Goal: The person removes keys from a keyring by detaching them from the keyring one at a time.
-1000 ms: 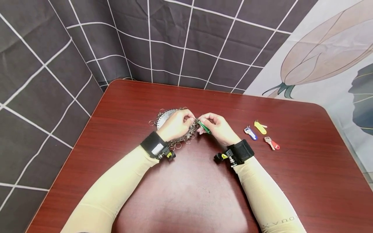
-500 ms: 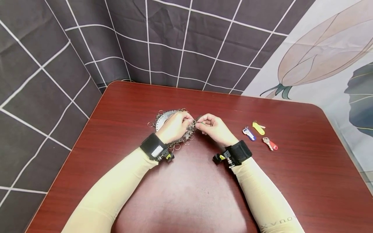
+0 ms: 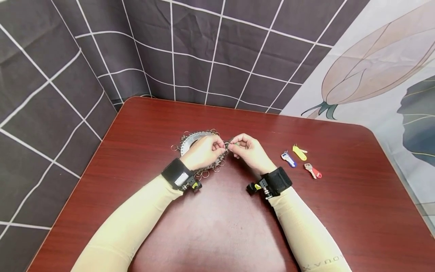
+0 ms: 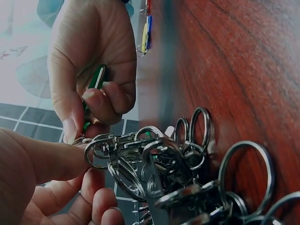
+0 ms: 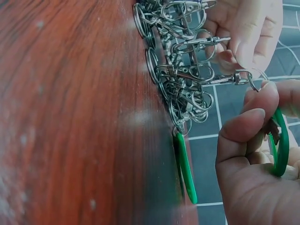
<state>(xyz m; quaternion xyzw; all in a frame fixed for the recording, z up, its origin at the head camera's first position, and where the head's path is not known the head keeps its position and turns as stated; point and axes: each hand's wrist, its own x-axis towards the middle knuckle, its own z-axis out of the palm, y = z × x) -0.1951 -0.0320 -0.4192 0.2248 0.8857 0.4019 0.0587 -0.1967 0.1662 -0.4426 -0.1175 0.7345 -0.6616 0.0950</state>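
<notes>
A round silver rack carries several metal clips and key rings around its edge. My left hand reaches over it and pinches a metal key ring at the rim between thumb and forefinger. Just to the right, my right hand curls round a green key tag, which its fingers mostly cover. Its thumb and forefinger pinch at the tag's small ring, right at a clip. In the right wrist view, another green tag hangs from the rack.
On the right of the reddish-brown table lie a blue key tag, a yellow one and a red one, each with a key. Dark grid-patterned cloth stands behind the table.
My right hand has turned and moved slightly left, so the green tag, plain to see a second ago, is now mostly hidden in its fingers. My left hand stays at the rack's edge.
</notes>
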